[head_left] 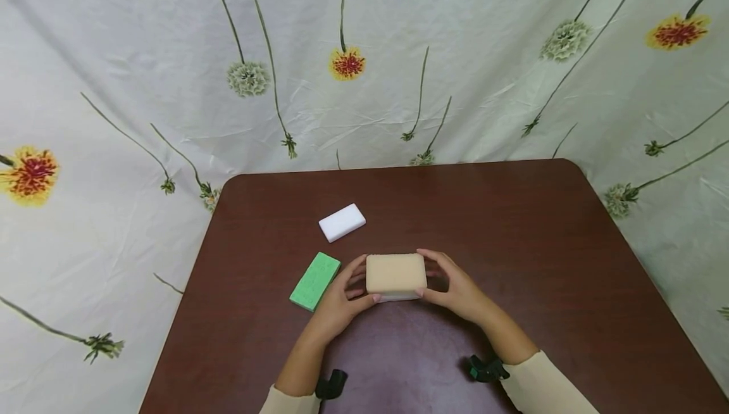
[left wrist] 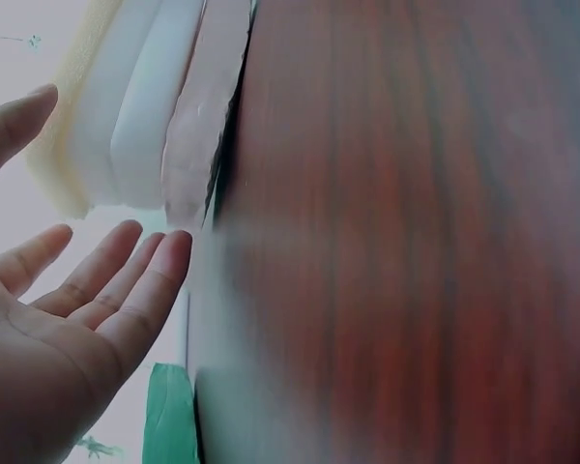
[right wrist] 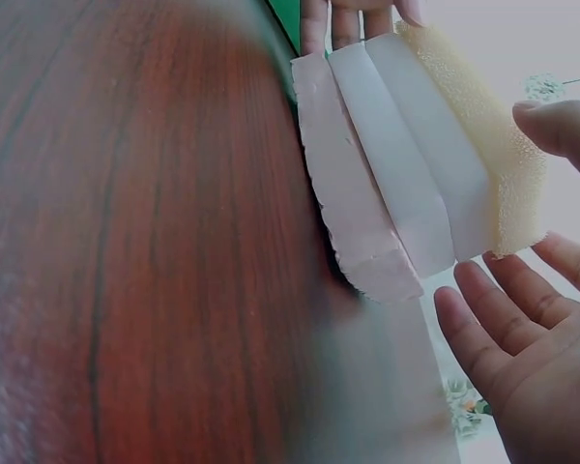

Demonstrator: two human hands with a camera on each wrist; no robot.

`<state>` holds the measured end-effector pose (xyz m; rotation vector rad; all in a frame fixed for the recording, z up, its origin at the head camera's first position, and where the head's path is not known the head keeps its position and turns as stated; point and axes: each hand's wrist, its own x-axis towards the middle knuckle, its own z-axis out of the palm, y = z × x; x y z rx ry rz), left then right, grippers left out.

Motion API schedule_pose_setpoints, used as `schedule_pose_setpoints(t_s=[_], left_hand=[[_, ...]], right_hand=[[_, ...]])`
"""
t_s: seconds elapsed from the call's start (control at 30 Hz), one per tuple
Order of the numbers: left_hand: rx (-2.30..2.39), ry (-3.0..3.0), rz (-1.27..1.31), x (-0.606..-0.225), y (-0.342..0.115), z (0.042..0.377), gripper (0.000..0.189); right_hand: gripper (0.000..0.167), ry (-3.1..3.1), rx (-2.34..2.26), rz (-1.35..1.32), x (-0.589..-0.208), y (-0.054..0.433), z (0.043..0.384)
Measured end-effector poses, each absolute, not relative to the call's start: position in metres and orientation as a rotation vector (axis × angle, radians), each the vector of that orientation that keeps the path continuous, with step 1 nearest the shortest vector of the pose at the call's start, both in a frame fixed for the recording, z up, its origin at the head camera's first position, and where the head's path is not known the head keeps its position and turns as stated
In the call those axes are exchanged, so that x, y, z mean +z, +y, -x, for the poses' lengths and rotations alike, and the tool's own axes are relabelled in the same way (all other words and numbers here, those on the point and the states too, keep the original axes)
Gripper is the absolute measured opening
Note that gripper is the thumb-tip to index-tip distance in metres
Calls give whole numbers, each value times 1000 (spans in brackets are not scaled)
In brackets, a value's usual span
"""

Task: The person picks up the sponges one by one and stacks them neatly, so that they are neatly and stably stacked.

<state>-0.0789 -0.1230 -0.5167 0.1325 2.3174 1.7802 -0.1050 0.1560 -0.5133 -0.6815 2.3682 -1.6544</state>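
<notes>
A stack of sponges stands on the brown table, its cream-yellow sponge (head_left: 395,273) on top. Below that, the right wrist view shows two white sponges (right wrist: 396,159) and a pale pink sponge (right wrist: 353,184) at the bottom, against the tabletop. My left hand (head_left: 340,297) is at the stack's left side, thumb at the near corner and fingers spread along the side. On the opposite side my right hand (head_left: 455,287) mirrors it, its thumb at the near right corner. In both wrist views the fingers are loosely extended beside the layers, not curled round them.
A green sponge (head_left: 315,281) lies flat just left of my left hand. Farther back is a white sponge (head_left: 342,222). The brown table (head_left: 512,224) ends at a rounded far edge, with a flower-print cloth (head_left: 387,15) behind it.
</notes>
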Motion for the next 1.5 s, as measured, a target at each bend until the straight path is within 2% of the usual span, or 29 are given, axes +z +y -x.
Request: schedule_pose_setpoints(t_s=[0.83,1.5], left_hand=[[1925,2437,117,-493,-161,58,70],[1754,2537,444,-497,-203,41,75]], right_hand=[[77,2338,-1674,697,-515,157,106],[78,2367,-1677,715,-515,157,105]])
